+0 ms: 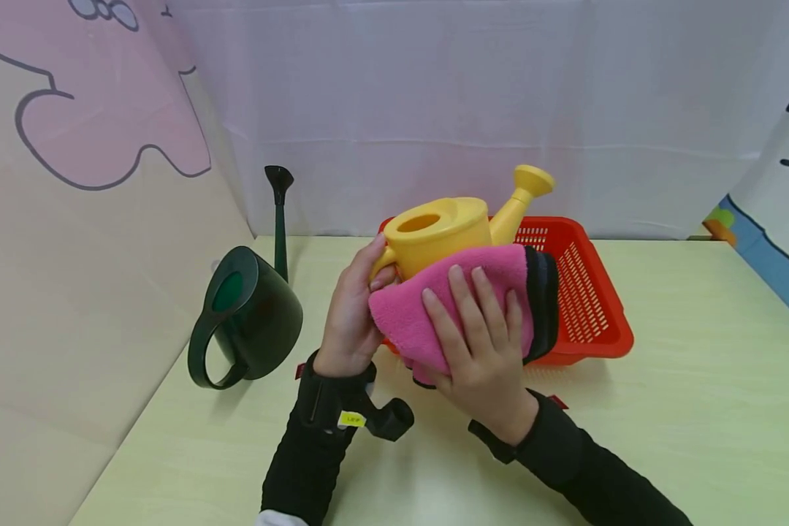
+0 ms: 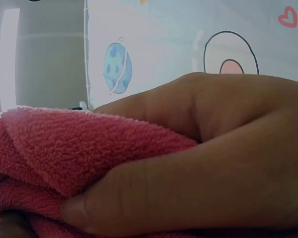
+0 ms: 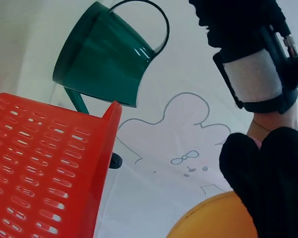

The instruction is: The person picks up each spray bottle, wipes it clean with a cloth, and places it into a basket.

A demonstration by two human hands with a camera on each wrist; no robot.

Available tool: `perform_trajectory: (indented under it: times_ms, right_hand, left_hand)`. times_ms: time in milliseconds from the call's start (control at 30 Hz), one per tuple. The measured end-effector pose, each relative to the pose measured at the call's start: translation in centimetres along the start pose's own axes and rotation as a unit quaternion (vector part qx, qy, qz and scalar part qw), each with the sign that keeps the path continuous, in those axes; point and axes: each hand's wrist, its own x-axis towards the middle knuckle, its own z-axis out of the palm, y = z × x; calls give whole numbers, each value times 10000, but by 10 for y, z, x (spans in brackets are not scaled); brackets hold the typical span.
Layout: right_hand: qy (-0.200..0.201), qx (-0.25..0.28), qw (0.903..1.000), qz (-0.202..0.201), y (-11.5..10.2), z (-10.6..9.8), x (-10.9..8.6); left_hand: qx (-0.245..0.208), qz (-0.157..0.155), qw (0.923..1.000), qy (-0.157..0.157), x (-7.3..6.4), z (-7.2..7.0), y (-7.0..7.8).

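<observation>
A yellow watering can (image 1: 447,226) is in my left hand (image 1: 355,314), whose fingers grip the handle on its left side. My right hand (image 1: 480,343) presses a folded pink towel (image 1: 401,314) with dark edging over the can's near side, its fingers spread and nearly straight. The can's lower part is hidden behind the towel. In the left wrist view, my left thumb overlaps the pink towel (image 2: 99,144). The right wrist view shows a piece of the yellow can (image 3: 218,218) beside the towel's black side (image 3: 283,173).
Behind the can and towel sits a red plastic basket (image 1: 608,321) with slotted sides. A dark green watering can (image 1: 269,336) with a tall spout stands on the left of the pale table (image 1: 697,409). White printed curtain (image 1: 394,88) hangs along the back.
</observation>
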Motion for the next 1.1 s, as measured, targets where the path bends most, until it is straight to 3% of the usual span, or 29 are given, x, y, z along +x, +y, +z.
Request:
perform_trajectory:
  times_ms: [133, 433, 567, 667, 733, 767, 867, 933, 967, 1000, 1033, 1100]
  right_hand:
    - [-74, -124, 9997, -191, -2, -1, 0]
    - [26, 124, 9998, -145, 3, 0, 3]
    - [43, 324, 9995, 37, 9, -1, 5]
    - [-24, 892, 9949, 481, 15, -4, 7]
    - [-68, 1617, 9826, 908, 20, -6, 10]
    - [-68, 2066, 9717, 1147, 22, -8, 12]
    - [-46, 3498, 9191, 1811, 31, -13, 18]
    - [-4, 4207, 8816, 2140, 35, -15, 21]
    - [23, 4432, 8679, 2243, 36, -15, 22]
    - [34, 4566, 8592, 2307, 37, -16, 23]
    - [37, 4595, 8566, 2349, 37, -15, 23]
    - [22, 4474, 8635, 2329, 37, -14, 23]
  left_hand:
    - [52, -91, 9999, 40, 0, 1, 0]
    - [-113, 23, 9999, -1, 1, 0, 0]
    - [-56, 64, 10000, -16, 1, -1, -1]
    - [58, 78, 9998, -152, 2, -2, 0]
    - [124, 86, 9996, -258, 2, -2, 0]
    - [157, 104, 9994, -299, 1, -3, 1]
    - [233, 147, 9989, -375, 0, -3, 2]
    - [247, 135, 9989, -385, -1, -4, 2]
    - [258, 133, 9988, -391, -2, -4, 2]
    - [263, 128, 9988, -393, -2, -4, 3]
    - [276, 123, 9988, -394, -2, -4, 3]
    - [296, 118, 9988, -377, -3, -4, 3]
